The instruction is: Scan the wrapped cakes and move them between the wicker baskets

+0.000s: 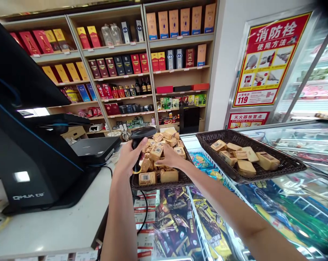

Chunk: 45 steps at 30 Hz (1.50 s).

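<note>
My left hand [127, 156] is closed around the handle of a black handheld barcode scanner [142, 132], at the left edge of a dark wicker basket [166, 185]. The basket is heaped with small wrapped tan food packages [169, 134], several with barcode labels. Reaching in from the right, my right hand [169, 156] has its thumb and fingers about one package [156, 152] on the pile, just right of the scanner. Some of its fingertips are hidden among the packages. A black cord [145, 206] hangs below the basket.
A second wicker basket [289, 167] with several tan packages rests to the right on the glass-topped freezer [192, 141]. A black checkout terminal [39, 152] stands on the white counter [58, 232] at left. Shelves of boxed bottles [120, 67] line the back wall.
</note>
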Available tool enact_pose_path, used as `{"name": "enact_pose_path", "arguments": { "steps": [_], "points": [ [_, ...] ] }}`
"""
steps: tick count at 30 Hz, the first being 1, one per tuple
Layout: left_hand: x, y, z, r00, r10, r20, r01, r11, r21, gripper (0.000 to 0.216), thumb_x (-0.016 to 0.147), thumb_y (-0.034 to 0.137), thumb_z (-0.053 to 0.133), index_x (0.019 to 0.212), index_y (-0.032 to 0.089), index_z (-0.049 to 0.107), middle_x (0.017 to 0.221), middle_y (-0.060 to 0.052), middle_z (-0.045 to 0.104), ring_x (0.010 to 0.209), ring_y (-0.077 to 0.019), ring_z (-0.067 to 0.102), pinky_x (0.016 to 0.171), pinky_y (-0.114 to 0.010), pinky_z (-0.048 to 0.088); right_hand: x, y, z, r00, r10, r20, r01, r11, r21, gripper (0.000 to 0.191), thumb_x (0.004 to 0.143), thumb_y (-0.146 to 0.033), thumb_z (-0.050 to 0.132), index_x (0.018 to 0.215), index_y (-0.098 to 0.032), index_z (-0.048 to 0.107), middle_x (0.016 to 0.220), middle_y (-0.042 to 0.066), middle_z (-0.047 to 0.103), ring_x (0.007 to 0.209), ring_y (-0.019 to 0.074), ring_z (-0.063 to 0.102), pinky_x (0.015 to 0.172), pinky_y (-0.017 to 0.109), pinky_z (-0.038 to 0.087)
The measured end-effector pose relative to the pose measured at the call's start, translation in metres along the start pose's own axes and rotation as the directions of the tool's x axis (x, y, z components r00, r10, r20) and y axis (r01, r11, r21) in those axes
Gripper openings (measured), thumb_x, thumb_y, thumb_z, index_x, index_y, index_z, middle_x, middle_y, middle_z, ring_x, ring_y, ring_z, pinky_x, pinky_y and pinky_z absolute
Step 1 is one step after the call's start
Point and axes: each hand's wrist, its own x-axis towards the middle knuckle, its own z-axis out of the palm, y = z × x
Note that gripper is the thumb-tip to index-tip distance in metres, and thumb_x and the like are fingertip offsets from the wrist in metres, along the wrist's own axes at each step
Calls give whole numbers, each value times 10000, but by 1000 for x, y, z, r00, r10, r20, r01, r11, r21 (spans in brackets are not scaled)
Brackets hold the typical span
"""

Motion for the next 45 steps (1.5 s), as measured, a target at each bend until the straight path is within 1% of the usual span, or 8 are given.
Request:
{"name": "enact_pose_path", "arguments": {
  "steps": [4, 7, 11, 15, 18, 22, 36, 45],
  "points": [
    [-1, 0, 5, 999, 12, 40, -12, 1000, 1, 511, 725, 680, 709, 757, 207, 520, 516, 38, 554, 469, -110, 488, 469, -208, 362, 16, -6, 8, 999, 37, 6, -37, 999, 39, 839, 656, -361, 823, 1364, -148, 425, 1374, 177, 501, 1321, 362, 457, 1047, 483, 426],
    [-2, 1, 7, 999, 22, 48, -23, 999, 31, 510, 738, 687, 693, 765, 206, 527, 519, 36, 563, 469, -111, 493, 470, -208, 359, 3, -3, -2, 995, 58, -85, -49, 993, 106, 790, 610, -320, 826, 1296, -173, 464, 1309, 147, 516, 1237, 326, 514, 1009, 469, 458],
    [-1, 2, 9, 998, 12, 54, -13, 1000, 23, 508, 728, 680, 707, 790, 205, 537, 527, 45, 553, 472, -115, 500, 466, -210, 362, -40, 14, -35, 973, 9, -231, 32, 985, 172, 778, 627, -322, 806, 1310, -196, 456, 1306, 126, 501, 1211, 298, 526, 1033, 460, 449],
    [-2, 4, 16, 989, -28, 148, 30, 999, -10, 512, 723, 667, 725, 775, 206, 508, 532, 49, 536, 470, -103, 483, 457, -199, 353, -75, 37, -74, 973, -72, -220, 117, 973, 200, 774, 663, -311, 783, 1350, -243, 432, 1342, 98, 486, 1224, 276, 531, 1038, 441, 458],
    [-5, 6, 20, 964, -72, 255, 77, 997, -9, 518, 724, 674, 722, 787, 208, 505, 530, 37, 551, 466, -103, 474, 436, -192, 332, -83, 49, -95, 970, -111, -217, 150, 974, 172, 779, 659, -275, 771, 1357, -237, 428, 1356, 98, 483, 1244, 275, 523, 1057, 442, 448],
    [-11, 11, 26, 932, -95, 349, 100, 995, 4, 500, 719, 654, 738, 803, 205, 536, 553, 26, 560, 460, -100, 464, 418, -192, 313, -85, 51, -110, 964, -61, -260, 104, 982, 155, 766, 652, -257, 756, 1350, -213, 444, 1344, 107, 495, 1219, 276, 540, 1061, 443, 444],
    [-20, 23, 47, 906, -66, 419, 83, 996, -23, 507, 652, 613, 796, 852, 216, 554, 568, 55, 514, 454, -113, 502, 416, -222, 348, -91, 47, -121, 986, -10, -167, 42, 982, 186, 799, 671, -315, 748, 1391, -213, 416, 1383, 111, 505, 1245, 271, 531, 1014, 402, 485],
    [-22, 22, 53, 900, -34, 434, 48, 999, -20, 491, 699, 586, 772, 922, 207, 553, 591, 72, 480, 480, -94, 499, 431, -189, 362, -93, 46, -120, 982, -34, -186, 73, 976, 207, 801, 658, -287, 754, 1389, -228, 432, 1388, 101, 511, 1230, 266, 544, 999, 398, 490]
  ]
}}
